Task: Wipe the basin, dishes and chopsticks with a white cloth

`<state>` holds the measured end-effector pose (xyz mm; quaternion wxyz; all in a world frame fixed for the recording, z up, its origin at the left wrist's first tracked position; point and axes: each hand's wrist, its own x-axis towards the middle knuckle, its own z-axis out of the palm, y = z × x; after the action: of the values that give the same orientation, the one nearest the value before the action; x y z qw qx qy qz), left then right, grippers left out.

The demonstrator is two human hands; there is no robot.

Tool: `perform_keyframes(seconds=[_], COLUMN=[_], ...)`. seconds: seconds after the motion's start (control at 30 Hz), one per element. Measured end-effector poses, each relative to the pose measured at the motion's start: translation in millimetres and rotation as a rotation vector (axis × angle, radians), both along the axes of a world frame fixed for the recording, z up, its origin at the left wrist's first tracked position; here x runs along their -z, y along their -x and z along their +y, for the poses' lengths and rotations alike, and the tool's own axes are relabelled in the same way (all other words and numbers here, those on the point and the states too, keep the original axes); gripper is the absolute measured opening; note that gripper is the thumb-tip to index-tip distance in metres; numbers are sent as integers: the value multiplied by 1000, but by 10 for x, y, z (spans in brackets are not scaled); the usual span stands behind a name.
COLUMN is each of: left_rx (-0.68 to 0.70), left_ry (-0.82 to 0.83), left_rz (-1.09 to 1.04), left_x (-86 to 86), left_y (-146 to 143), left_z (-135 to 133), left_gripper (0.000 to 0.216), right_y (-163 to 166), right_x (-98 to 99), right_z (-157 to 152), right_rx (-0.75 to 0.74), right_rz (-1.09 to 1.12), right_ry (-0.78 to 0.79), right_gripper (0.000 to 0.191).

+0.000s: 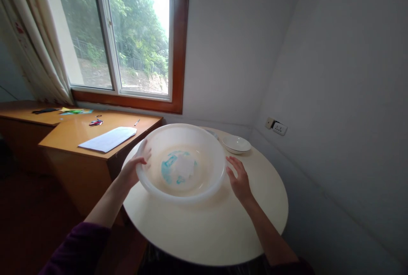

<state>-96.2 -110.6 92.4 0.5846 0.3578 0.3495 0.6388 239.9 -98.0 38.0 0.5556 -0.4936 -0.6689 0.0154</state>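
Observation:
A large translucent white plastic basin (207, 162) with a blue print on its bottom rests on the round cream table (204, 232). My left hand (137, 164) has the basin's left rim, thumb over the edge and fingers seen through the wall on the outside. At the opposite side, my right hand (239, 177) is open with its fingers spread, close to the right rim; whether the fingertips touch it I cannot tell. A shallow white dish (236, 144) with a dark rim line sits just behind my right hand.
To the left stands a wooden desk (70, 139) with white paper (108, 139), a pen (137, 122), small red and blue items (96, 122) and coloured sheets (75, 111). A wall socket (279, 128) is at right. The window (137, 32) and wall are behind.

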Motion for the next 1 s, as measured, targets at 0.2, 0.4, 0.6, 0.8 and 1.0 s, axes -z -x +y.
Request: perform_keyframes(seconds=[0.2,0.4,0.6,0.8,1.0], left_rx=[-84,-86,-45,14,88], left_ry=[-129,-172,-161,-136,-204], left_rz=[58,111,127,175,242], left_x=[-180,-265,-275,-272,-244], left_y=[-162,-415,-522,-499,-443], left_z=[-360,-599,-801,-917,-948], left_gripper=[88,83,85,88,90], right_y=[191,612,869,955,983], right_x=[-448,-609,-367,-129,-297], right_z=[-548,-799,-573,-367,-41], right_rx=[53,-325,-326,-213,-56], right_rz=[-309,-676,-765,-744,-625], right_ry=[-124,397,608,523,338], right_gripper=[30,53,69,72,69])
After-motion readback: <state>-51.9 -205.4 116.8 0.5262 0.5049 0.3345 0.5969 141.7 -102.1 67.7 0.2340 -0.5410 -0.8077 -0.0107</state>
